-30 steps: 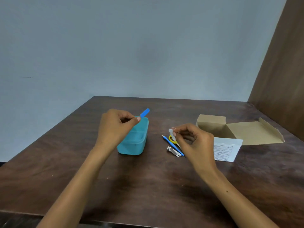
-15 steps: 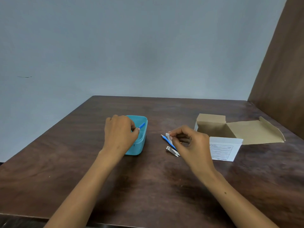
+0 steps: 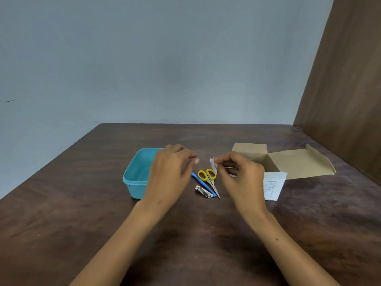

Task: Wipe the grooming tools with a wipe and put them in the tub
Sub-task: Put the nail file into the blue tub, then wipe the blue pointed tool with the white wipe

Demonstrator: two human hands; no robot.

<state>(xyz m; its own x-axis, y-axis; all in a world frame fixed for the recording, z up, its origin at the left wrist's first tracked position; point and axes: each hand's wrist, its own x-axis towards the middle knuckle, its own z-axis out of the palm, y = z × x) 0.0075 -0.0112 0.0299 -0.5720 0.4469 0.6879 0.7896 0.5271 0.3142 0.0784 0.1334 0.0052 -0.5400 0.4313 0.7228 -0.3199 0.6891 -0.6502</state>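
A teal plastic tub (image 3: 135, 174) stands on the brown table, partly behind my left hand (image 3: 172, 174). That hand holds nothing and hovers just right of the tub, fingers loosely curled and slightly blurred. My right hand (image 3: 240, 178) pinches a small white wipe (image 3: 213, 165) between thumb and fingers. Between the hands lie small scissors with yellow handles (image 3: 208, 178), a thin blue tool (image 3: 203, 183) and a metal nail clipper (image 3: 203, 191). The inside of the tub is largely hidden by my left hand.
An open cardboard box (image 3: 274, 162) with a white printed front stands to the right of my right hand, its flap spread toward the table's right edge. A brown wooden panel (image 3: 346, 89) rises at the far right. A grey wall is behind the table.
My left hand lowered the short blue tool into the tub, let it go, and moved right toward the tools. My right hand lifted slightly with the wipe, uncovering the scissors.
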